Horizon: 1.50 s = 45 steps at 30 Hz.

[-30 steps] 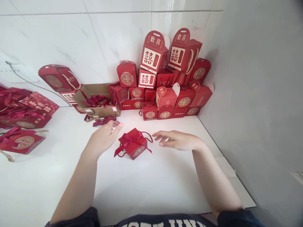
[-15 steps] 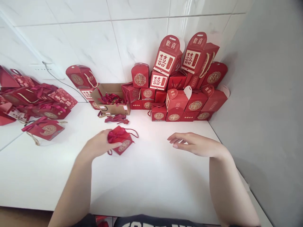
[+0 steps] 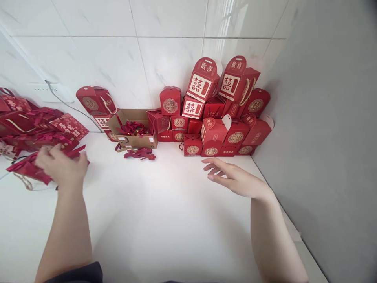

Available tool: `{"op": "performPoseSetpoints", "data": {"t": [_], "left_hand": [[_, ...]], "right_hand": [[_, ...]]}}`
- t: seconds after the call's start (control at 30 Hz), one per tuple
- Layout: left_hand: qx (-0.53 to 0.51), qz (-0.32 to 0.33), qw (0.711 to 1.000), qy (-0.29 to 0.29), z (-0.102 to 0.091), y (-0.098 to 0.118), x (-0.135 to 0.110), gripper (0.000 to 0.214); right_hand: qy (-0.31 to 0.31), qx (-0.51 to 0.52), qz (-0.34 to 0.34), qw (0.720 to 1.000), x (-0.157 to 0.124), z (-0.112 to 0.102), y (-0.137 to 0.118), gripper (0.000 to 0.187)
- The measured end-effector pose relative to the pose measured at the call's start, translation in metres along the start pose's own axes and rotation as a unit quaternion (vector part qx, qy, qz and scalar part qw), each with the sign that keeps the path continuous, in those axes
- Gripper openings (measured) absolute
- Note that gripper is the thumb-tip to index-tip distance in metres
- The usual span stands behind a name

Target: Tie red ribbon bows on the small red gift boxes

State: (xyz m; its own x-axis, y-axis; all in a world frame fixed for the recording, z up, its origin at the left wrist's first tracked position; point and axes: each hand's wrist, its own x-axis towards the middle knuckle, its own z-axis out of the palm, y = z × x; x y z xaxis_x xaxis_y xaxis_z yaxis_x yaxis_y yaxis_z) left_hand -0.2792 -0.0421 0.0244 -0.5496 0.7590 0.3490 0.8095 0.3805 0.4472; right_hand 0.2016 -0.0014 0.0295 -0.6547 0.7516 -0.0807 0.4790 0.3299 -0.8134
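Note:
At the left side, my left hand (image 3: 64, 167), blurred by motion, is wrapped over a small red gift box (image 3: 86, 159) with a dark pink ribbon. Most of that box is hidden under the hand. It sits right beside another ribboned red gift box (image 3: 26, 167) with a beige rope handle. My right hand (image 3: 232, 179) hovers above the white table (image 3: 171, 220), in front of the stacked boxes. Its fingers are apart and hold nothing.
Red gift boxes (image 3: 232, 137) are stacked against the tiled wall. An open cardboard box (image 3: 132, 141) holds dark red ribbon bows, and more ribbons (image 3: 140, 153) lie before it. Ribboned boxes (image 3: 44, 122) pile up at far left. A grey panel (image 3: 324, 137) bounds the right side.
My left hand has carried the small red gift box from the middle of the table leftward to the other ribboned boxes. My right hand stays raised, nearly unchanged. The view has shifted slightly.

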Motion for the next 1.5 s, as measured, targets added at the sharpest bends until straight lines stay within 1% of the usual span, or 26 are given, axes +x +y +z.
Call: {"op": "performPoseSetpoints", "data": {"t": [0.03, 0.07, 0.1, 0.13, 0.2, 0.27, 0.3, 0.37, 0.4, 0.47, 0.5, 0.6, 0.67, 0.73, 0.87, 1.0, 1.13, 1.23, 1.3, 1.37, 1.4, 1.47, 1.5], "left_hand": [[0.031, 0.012, 0.990, 0.139, 0.014, 0.008, 0.000, 0.072], [0.045, 0.071, 0.984, 0.154, 0.030, 0.018, -0.002, 0.067], [0.045, 0.123, 0.982, 0.139, 0.048, 0.029, -0.007, 0.061], [0.034, 0.160, 0.980, 0.115, 0.068, 0.041, -0.014, 0.055], [0.022, 0.249, 0.968, 0.010, 0.108, 0.066, -0.036, 0.046], [0.020, 0.316, 0.945, -0.082, 0.143, 0.090, -0.062, 0.045], [0.014, 0.339, 0.933, -0.115, 0.156, 0.100, -0.074, 0.046], [-0.005, 0.386, 0.906, -0.175, 0.176, 0.116, -0.092, 0.048], [-0.016, 0.397, 0.897, -0.193, 0.183, 0.122, -0.097, 0.050], [-0.033, 0.396, 0.892, -0.216, 0.195, 0.131, -0.098, 0.056], [-0.036, 0.384, 0.894, -0.227, 0.200, 0.134, -0.096, 0.059], [-0.028, 0.339, 0.905, -0.256, 0.217, 0.141, -0.085, 0.068], [-0.021, 0.319, 0.912, -0.257, 0.228, 0.144, -0.079, 0.074], [-0.017, 0.307, 0.919, -0.248, 0.238, 0.147, -0.075, 0.078], [-0.016, 0.288, 0.928, -0.234, 0.248, 0.151, -0.073, 0.075], [-0.030, 0.284, 0.932, -0.223, 0.248, 0.149, -0.072, 0.071], [-0.058, 0.289, 0.932, -0.210, 0.248, 0.147, -0.075, 0.065], [-0.087, 0.282, 0.938, -0.181, 0.245, 0.148, -0.076, 0.066], [-0.109, 0.274, 0.944, -0.146, 0.236, 0.151, -0.067, 0.064], [-0.134, 0.266, 0.950, -0.090, 0.219, 0.154, -0.045, 0.057], [-0.148, 0.260, 0.953, -0.052, 0.209, 0.155, -0.029, 0.057], [-0.202, 0.242, 0.945, 0.084, 0.188, 0.157, 0.010, 0.066], [-0.208, 0.228, 0.944, 0.118, 0.178, 0.158, 0.031, 0.075]], "right_hand": [[-0.019, -0.003, -0.008, 1.000, 0.002, 0.002, -0.001, 0.041], [-0.040, -0.012, -0.010, 0.999, 0.003, 0.004, -0.001, 0.039], [-0.059, -0.024, -0.003, 0.998, 0.004, 0.006, 0.000, 0.037], [-0.070, -0.039, 0.010, 0.997, 0.005, 0.007, 0.002, 0.036], [-0.069, -0.067, 0.044, 0.994, 0.005, 0.007, 0.007, 0.035], [-0.046, -0.086, 0.067, 0.993, 0.004, 0.006, 0.014, 0.035], [-0.031, -0.095, 0.069, 0.993, 0.005, 0.005, 0.019, 0.036], [-0.010, -0.110, 0.060, 0.992, 0.012, 0.008, 0.030, 0.037], [-0.001, -0.118, 0.051, 0.992, 0.017, 0.011, 0.038, 0.037], [0.014, -0.126, 0.027, 0.992, 0.033, 0.024, 0.056, 0.039], [0.026, -0.127, 0.013, 0.991, 0.043, 0.033, 0.065, 0.041], [0.048, -0.134, 0.004, 0.990, 0.069, 0.065, 0.090, 0.045], [0.060, -0.142, -0.012, 0.988, 0.082, 0.082, 0.100, 0.046], [0.083, -0.159, -0.036, 0.983, 0.091, 0.094, 0.107, 0.047], [0.110, -0.191, -0.054, 0.974, 0.100, 0.100, 0.114, 0.050], [0.128, -0.194, -0.062, 0.970, 0.103, 0.100, 0.119, 0.050], [0.147, -0.167, -0.080, 0.972, 0.104, 0.101, 0.126, 0.046], [0.164, -0.151, -0.083, 0.971, 0.106, 0.102, 0.131, 0.040], [0.172, -0.148, -0.083, 0.971, 0.107, 0.102, 0.134, 0.037], [0.178, -0.143, -0.085, 0.970, 0.109, 0.101, 0.137, 0.034], [0.182, -0.141, -0.086, 0.969, 0.109, 0.101, 0.138, 0.033], [0.190, -0.134, -0.088, 0.969, 0.110, 0.101, 0.139, 0.030], [0.194, -0.130, -0.089, 0.968, 0.111, 0.100, 0.140, 0.029]]}}
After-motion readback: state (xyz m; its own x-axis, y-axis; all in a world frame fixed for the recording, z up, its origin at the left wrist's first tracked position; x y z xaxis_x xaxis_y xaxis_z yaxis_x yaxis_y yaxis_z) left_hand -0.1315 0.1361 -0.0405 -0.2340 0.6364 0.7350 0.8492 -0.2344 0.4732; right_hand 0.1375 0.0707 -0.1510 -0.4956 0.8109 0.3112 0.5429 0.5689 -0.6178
